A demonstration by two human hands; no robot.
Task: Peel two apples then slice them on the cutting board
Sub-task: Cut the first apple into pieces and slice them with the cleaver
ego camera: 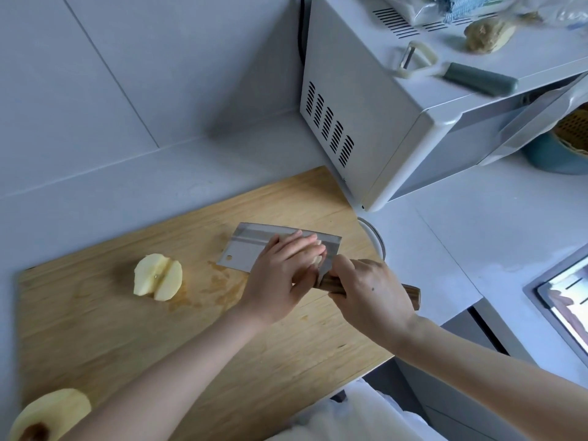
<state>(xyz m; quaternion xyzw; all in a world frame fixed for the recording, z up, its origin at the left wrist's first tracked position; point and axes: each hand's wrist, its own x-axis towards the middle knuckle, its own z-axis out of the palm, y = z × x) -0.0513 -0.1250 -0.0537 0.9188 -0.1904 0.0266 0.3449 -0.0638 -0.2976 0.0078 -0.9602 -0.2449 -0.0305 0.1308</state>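
A wooden cutting board (pixel 111 329) lies on the pale counter. My right hand (pixel 372 291) grips the wooden handle of a cleaver (pixel 251 246), whose wide blade stands on the board. My left hand (pixel 280 275) holds a pale apple piece (pixel 317 253) against the blade's near side; my fingers cover most of the piece. A peeled apple chunk (pixel 158 277), split down its middle, sits left of the blade. Another peeled apple (pixel 47 415) rests at the board's near left corner, stem hollow up.
A white microwave (pixel 397 128) stands just beyond the board's far right corner, with a peeler (pixel 451 66) and a lump of ginger (pixel 486 33) on top. A teal bowl (pixel 556 154) sits right of it. A round white rim (pixel 377 237) shows beside the board.
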